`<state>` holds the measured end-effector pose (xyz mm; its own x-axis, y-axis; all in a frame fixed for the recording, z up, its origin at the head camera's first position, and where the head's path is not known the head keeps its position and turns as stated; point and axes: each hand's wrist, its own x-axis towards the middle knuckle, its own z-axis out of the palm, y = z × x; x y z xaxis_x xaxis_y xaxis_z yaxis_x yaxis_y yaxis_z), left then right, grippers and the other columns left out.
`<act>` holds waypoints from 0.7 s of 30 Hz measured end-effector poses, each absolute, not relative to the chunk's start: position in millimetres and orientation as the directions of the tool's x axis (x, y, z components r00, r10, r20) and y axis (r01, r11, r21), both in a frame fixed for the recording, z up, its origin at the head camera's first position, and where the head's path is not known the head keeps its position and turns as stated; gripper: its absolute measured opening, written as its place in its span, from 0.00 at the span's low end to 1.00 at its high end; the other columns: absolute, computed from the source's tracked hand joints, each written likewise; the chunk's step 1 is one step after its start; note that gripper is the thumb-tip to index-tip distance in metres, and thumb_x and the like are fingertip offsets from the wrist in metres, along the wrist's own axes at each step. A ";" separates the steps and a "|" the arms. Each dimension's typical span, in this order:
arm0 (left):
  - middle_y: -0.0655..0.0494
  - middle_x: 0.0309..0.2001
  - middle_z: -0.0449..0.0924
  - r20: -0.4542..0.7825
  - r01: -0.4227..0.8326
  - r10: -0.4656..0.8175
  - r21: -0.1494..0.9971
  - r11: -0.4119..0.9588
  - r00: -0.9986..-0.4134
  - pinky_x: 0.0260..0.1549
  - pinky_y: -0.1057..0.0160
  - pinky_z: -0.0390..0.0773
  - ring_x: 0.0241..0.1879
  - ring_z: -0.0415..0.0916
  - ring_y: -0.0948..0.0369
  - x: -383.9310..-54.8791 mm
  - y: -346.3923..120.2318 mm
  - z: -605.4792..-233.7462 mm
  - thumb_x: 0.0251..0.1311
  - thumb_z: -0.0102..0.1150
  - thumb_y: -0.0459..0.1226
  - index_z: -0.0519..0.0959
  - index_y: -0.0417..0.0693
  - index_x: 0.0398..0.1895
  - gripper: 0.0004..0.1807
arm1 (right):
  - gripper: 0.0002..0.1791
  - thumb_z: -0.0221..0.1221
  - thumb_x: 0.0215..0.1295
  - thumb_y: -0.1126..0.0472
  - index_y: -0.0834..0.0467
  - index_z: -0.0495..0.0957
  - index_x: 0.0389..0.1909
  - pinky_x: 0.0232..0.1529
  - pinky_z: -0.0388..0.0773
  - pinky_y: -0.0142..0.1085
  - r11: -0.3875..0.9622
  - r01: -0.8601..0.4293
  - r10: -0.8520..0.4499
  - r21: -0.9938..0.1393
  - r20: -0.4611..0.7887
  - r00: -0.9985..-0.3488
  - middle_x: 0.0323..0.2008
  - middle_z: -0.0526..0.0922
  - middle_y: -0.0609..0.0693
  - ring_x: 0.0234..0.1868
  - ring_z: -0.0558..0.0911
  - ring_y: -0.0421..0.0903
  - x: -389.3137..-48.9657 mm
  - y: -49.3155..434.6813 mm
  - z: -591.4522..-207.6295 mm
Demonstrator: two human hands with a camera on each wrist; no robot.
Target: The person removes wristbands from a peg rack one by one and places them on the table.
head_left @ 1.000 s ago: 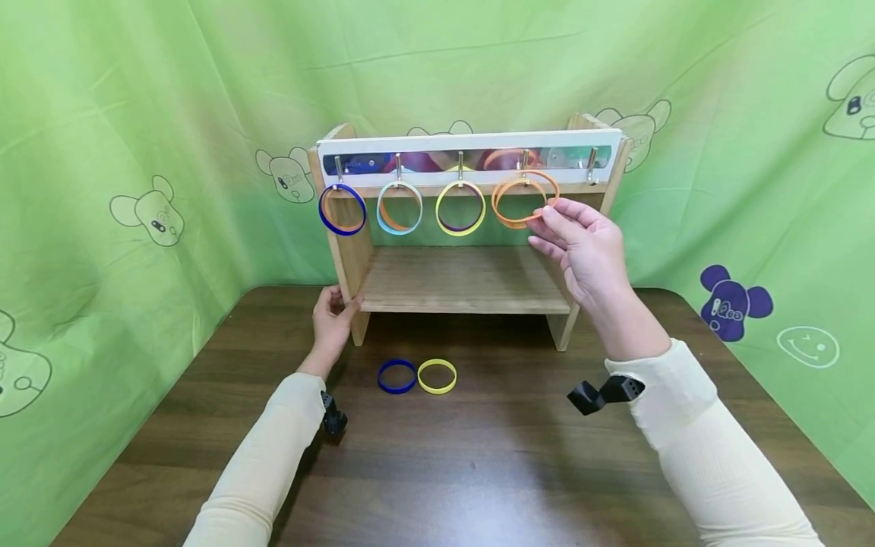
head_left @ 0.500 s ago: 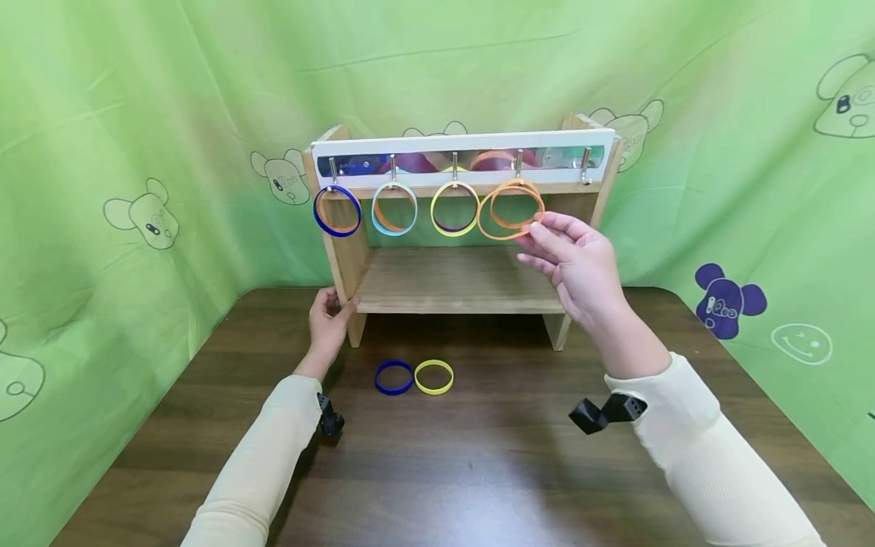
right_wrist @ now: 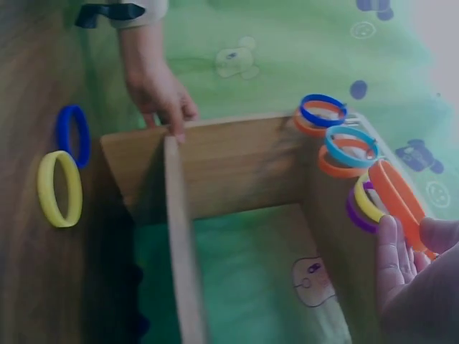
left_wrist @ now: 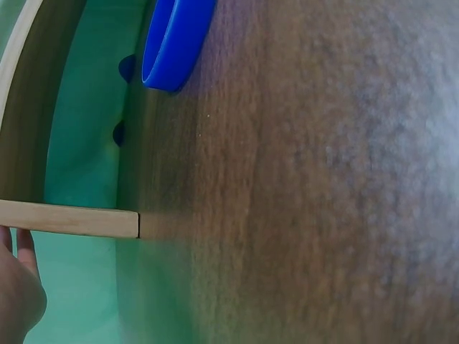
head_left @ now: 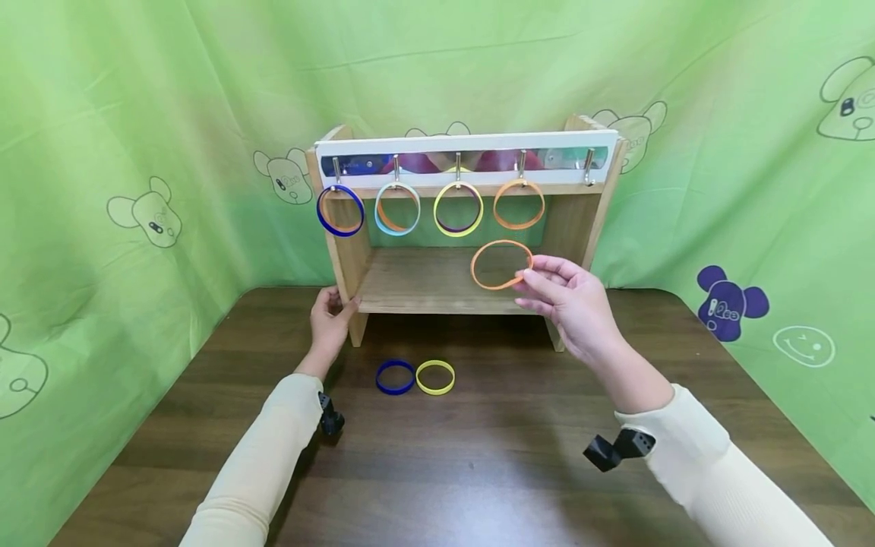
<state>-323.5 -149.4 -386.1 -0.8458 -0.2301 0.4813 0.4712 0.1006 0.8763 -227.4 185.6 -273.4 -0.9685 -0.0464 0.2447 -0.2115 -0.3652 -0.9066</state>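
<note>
Orange band (right_wrist: 400,206), raised right hand (head_left: 573,305) pinching it, left hand (head_left: 329,323) gripping rack (head_left: 424,282)

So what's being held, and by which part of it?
The right hand pinches an orange ring by its lower right rim; the left hand grips the wooden stand's left panel at its front edge.

White letters (head_left: 724,311), seemingly "Qee", mark the purple round-eared cartoon head (head_left: 731,327) on the green fabric curtain (head_left: 690,190), beside the brown tabletop's (head_left: 478,486) far-right corner.
</note>
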 end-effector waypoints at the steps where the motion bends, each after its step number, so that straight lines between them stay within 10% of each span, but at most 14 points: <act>1: 0.33 0.40 0.75 0.480 0.470 -0.231 0.877 0.100 -0.846 0.35 0.71 0.73 0.38 0.69 0.60 -323.5 -149.2 -386.1 0.58 0.61 0.23 0.72 0.24 0.45 0.14 | 0.08 0.60 0.65 0.71 0.63 0.74 0.43 0.39 0.82 0.37 -0.355 -0.205 -0.052 -0.912 0.238 -0.970 0.35 0.85 0.52 0.36 0.86 0.45 -227.2 185.9 -276.9; 21: 0.30 0.40 0.74 0.490 0.483 -0.219 0.871 0.088 -0.844 0.35 0.72 0.74 0.38 0.71 0.61 -324.7 -151.0 -388.7 0.58 0.62 0.23 0.72 0.23 0.45 0.14 | 0.17 0.58 0.67 0.71 0.71 0.68 0.54 0.40 0.82 0.39 -0.099 -0.101 -0.128 -0.990 0.113 -0.985 0.34 0.85 0.48 0.38 0.85 0.45 -224.0 189.8 -332.0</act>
<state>-324.7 -151.0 -388.7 -0.8437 -0.2190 0.4901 0.4831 0.0882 0.8711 -224.0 189.8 -332.0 -0.9853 -0.1284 0.1130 -0.1007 -0.0988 -0.9900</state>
